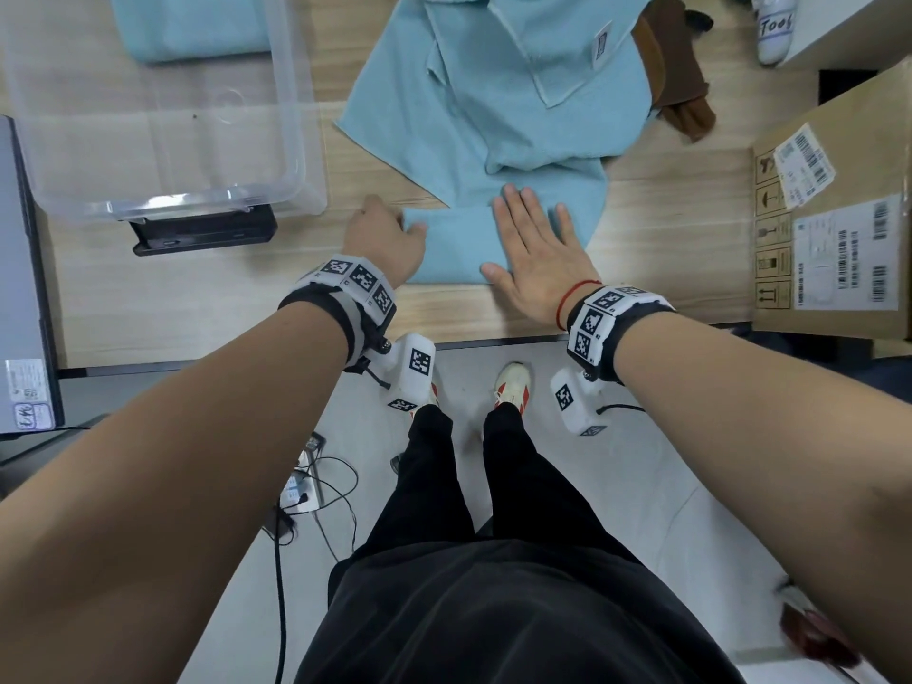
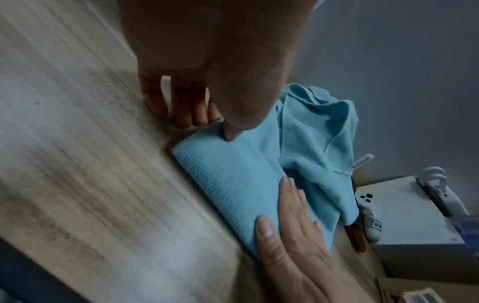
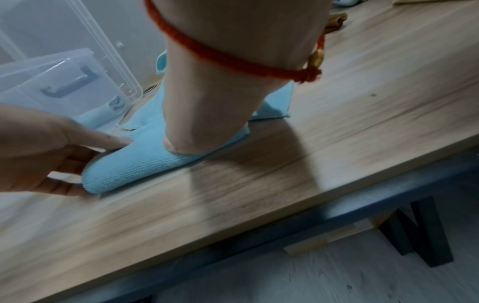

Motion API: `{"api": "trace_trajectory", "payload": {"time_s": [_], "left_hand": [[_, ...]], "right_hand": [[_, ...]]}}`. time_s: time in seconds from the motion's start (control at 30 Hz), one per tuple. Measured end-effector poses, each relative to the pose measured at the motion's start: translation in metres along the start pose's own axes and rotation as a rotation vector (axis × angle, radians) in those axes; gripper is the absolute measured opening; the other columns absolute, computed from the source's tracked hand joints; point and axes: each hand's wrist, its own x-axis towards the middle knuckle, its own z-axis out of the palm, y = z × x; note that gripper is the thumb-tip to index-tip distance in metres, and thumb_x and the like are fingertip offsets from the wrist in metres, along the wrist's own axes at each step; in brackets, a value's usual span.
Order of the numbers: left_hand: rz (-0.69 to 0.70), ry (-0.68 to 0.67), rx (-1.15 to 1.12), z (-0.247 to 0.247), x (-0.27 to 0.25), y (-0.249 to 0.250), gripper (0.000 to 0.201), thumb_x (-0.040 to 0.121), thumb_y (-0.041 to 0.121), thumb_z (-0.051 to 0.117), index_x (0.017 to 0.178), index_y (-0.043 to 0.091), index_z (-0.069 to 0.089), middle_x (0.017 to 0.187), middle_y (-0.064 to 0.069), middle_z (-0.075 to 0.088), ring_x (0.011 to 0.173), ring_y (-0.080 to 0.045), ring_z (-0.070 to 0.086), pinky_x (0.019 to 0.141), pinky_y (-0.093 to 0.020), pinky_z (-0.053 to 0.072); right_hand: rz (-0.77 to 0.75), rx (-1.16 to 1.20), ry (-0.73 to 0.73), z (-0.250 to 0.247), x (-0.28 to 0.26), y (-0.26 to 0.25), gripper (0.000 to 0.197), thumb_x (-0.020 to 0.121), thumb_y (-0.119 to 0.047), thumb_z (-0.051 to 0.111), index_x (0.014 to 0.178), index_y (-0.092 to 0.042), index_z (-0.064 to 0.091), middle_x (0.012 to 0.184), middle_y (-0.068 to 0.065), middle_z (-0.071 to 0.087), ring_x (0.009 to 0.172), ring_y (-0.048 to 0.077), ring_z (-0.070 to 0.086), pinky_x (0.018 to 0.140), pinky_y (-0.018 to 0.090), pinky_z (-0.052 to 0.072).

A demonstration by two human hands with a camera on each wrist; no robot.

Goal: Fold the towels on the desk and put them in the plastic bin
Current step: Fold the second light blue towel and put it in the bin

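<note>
Person stands at the wooden worktop [image 1: 666,239], both arms out over its near edge.

Folded light-blue towel [image 1: 451,249] lies flat on the worktop near the front edge, straight ahead of the person. It touches a loose heap of more blue towels [image 1: 498,91] spread behind it.

Right hand [image 1: 535,249]: flat, fingers straight and spread, palm down on the right end of the folded towel. No curl, nothing grasped; the grip is open and pressing. Red string bracelet [image 1: 575,296] at that wrist.

Left hand [image 1: 385,239]: at the towel's left end. Wrist view shows the thumb [image 2: 234,131] on top of the fold, fingers [image 2: 186,110] curled down at the edge against the wood. The grip pinches that end of the towel.

Clear plastic bin [image 1: 291,140] sits on the worktop to the left, well apart from the hands. A folded blue towel [image 1: 192,27] already lies inside at its far end.

Cardboard box [image 1: 834,229] with shipping labels at the right. Brown cloth [image 1: 676,76] shows beside the heap, far right. A black device [image 1: 202,234] lies just in front of the bin.
</note>
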Motion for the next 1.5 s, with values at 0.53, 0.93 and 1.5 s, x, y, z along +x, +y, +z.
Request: {"api": "trace_trajectory", "payload": {"time_s": [0.53,0.93,1.5], "left_hand": [[0.157,-0.015,-0.268,0.0,-0.014,0.011,0.044,0.084,0.05,0.058,0.097,0.008,0.061,0.095,-0.009,0.069,0.087,-0.025,0.065,0.083,-0.045,0.053],[0.7,-0.161,0.025,-0.052,-0.08,0.08,0.018,0.083,0.022,0.073,0.08,0.015,0.057,0.067,0.004,0.05,0.061,-0.009,0.041,0.059,-0.019,0.032],[0.378,0.199,-0.069,-0.191,-0.096,0.08,0.024,0.084,0.037,0.072,0.086,0.014,0.066,0.086,-0.007,0.066,0.082,-0.017,0.058,0.075,-0.028,0.046]], "right_hand": [[0.016,-0.001,-0.024,-0.01,-0.006,-0.005,0.078,0.098,-0.058,0.024,0.155,-0.014,-0.006,0.163,0.004,-0.015,0.149,0.022,-0.015,0.12,0.052,-0.006],[-0.17,0.296,-0.049,-0.109,-0.026,0.012,0.036,0.082,-0.049,0.07,0.084,-0.015,0.059,0.094,0.007,0.06,0.092,0.031,0.056,0.075,0.036,0.04],[-0.07,0.673,0.084,-0.228,-0.018,0.021,0.03,0.088,-0.034,0.07,0.096,-0.005,0.07,0.077,0.009,0.074,0.063,0.011,0.066,0.08,0.033,0.056]]}}
